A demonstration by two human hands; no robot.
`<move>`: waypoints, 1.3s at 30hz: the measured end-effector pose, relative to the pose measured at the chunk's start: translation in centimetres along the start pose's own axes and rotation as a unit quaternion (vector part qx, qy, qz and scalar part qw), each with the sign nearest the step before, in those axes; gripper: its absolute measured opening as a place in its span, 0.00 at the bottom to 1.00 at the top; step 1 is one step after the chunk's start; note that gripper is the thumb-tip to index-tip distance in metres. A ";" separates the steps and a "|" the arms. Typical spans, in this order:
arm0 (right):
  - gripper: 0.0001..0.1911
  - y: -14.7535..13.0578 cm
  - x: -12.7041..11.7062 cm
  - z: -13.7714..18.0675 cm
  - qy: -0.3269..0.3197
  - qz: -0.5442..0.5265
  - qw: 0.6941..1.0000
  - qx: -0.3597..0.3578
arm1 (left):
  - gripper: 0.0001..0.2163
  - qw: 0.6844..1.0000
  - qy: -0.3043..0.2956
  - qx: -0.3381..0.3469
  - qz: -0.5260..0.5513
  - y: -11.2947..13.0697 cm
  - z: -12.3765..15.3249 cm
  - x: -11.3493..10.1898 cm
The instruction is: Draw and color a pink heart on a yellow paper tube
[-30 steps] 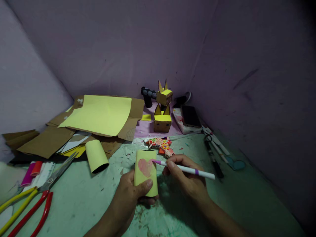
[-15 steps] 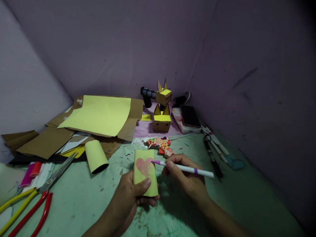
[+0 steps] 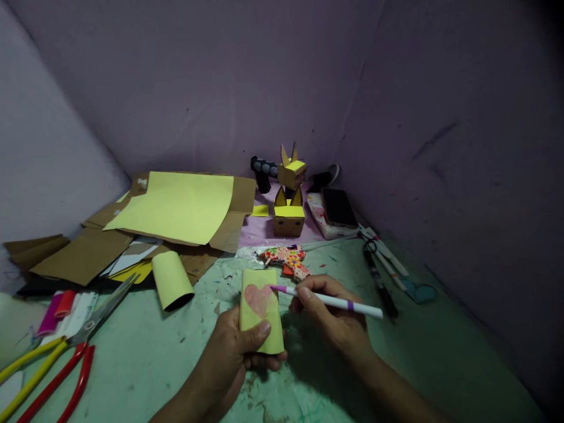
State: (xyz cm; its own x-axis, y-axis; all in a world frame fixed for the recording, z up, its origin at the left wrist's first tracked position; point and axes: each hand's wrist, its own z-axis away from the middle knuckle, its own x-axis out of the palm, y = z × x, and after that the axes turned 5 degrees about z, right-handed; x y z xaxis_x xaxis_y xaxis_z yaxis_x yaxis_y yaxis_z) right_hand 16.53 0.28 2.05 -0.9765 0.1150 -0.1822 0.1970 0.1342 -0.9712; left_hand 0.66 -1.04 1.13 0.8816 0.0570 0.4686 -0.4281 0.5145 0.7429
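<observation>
Holding pen [image 3: 337,302] to heart [image 3: 258,299].
Pinching pen w/ R hand [image 3: 338,323], prob. touching heart at 2 o'clock; gripping tube [image 3: 272,316] w/ L hand [image 3: 231,346].

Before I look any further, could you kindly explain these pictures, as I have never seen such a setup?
There is no machine: a person works barehanded, and every picture comes from one head-worn camera looking forward and down. The left hand holds a flattened yellow piece bearing a pink heart; the right hand holds a white pen, its purple tip at the heart's edge. Across the green surface are scissors, a yellow tube and cardboard with a yellow sheet on top.
</observation>
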 end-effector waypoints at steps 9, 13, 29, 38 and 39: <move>0.10 -0.4 0.1 0.1 0.010 -0.014 1.000 0.012 | 0.20 1.000 -0.020 0.004 0.004 -0.2 -0.2 -0.2; 0.11 -0.3 0.0 0.1 -0.004 -0.031 0.999 0.027 | 0.21 1.000 -0.014 -0.007 0.022 0.0 -0.1 -0.1; 0.13 0.1 -0.1 -0.2 -0.007 -0.106 0.993 0.047 | 0.18 0.996 -0.058 -0.030 0.059 0.4 0.3 -0.1; 0.15 0.2 -0.4 -0.1 -0.015 -0.076 0.996 0.032 | 0.18 0.996 -0.070 -0.019 0.052 0.2 0.0 -0.5; 0.15 0.2 -0.4 -0.1 -0.013 -0.071 0.997 0.030 | 0.18 0.996 -0.070 -0.019 0.050 0.2 0.0 -0.5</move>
State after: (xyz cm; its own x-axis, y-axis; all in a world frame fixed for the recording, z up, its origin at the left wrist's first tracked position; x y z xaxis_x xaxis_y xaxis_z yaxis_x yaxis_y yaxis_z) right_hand 17.02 0.36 1.93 -0.9962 0.0742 -0.0447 0.0511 0.0877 -0.9948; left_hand 0.09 -0.92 1.05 0.7971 -0.0079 0.6038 -0.5031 0.5442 0.6713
